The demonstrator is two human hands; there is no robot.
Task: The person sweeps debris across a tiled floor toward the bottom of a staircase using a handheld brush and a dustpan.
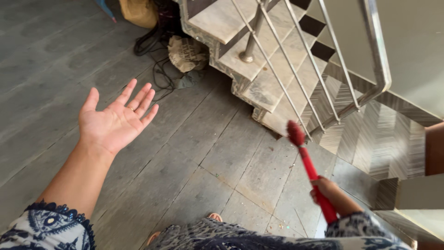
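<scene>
My left hand [115,121] is raised palm up over the grey tiled floor [217,153], fingers spread, holding nothing; a ring shows on one finger. My right hand [329,190] grips the red handle of a brush [309,169] at the lower right. The brush's dark red bristle head [295,133] points up toward the bottom step of the staircase [273,88]. My patterned sleeves and a bare toe show along the bottom edge.
Marble stairs with a steel railing [370,55] rise at the upper right. Black cables [157,65], a crumpled sack [187,53] and a yellow bag [138,11] lie by the stair base. Bits of debris dot the floor tiles near my feet.
</scene>
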